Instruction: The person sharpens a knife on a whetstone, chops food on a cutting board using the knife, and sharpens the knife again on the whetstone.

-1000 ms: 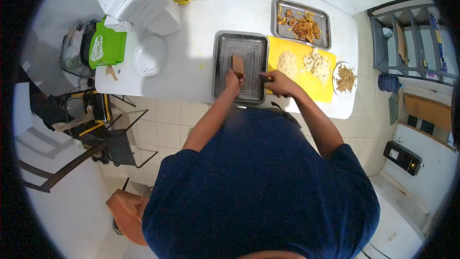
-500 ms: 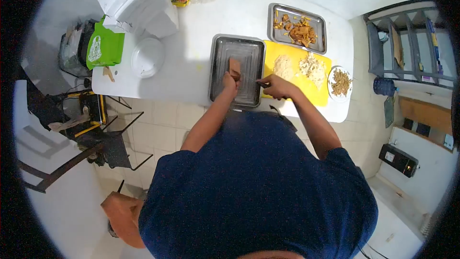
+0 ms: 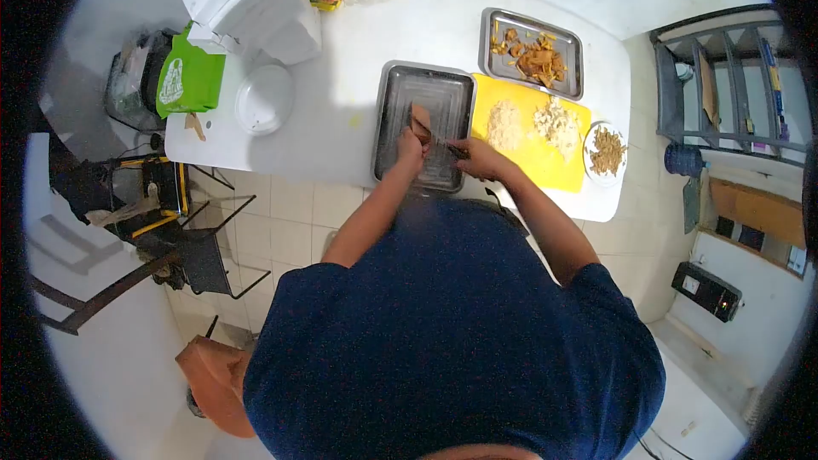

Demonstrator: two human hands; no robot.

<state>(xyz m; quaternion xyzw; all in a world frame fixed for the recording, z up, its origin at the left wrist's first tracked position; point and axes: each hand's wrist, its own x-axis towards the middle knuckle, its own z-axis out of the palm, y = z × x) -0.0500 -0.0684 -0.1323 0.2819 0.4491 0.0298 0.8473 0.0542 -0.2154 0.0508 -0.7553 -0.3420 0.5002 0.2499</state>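
Observation:
My left hand (image 3: 411, 146) is closed around the lower end of a flat brown piece (image 3: 420, 116), whose exact kind I cannot make out. It is above a dark metal tray (image 3: 385, 111) with a clear plastic lid or container (image 3: 436, 94) in it. In my right hand (image 3: 481, 159), a knife (image 3: 457, 151) with a dark handle points left. Its blade reaches to the brown piece near my left fingers; whether it touches is too small to tell.
Beside the tray, a yellow cutting board (image 3: 545, 172) bears two chopped pale heaps. A plate (image 3: 590, 158) of brown strips stands at the right. Behind is a metal tray (image 3: 576, 60) with browned pieces. At the left are a white tub (image 3: 264, 100), a green bag (image 3: 189, 77) and a white box (image 3: 247, 0).
My right hand has moved left with the knife, from the tray's right rim to over the tray. My left hand and the brown piece have hardly moved.

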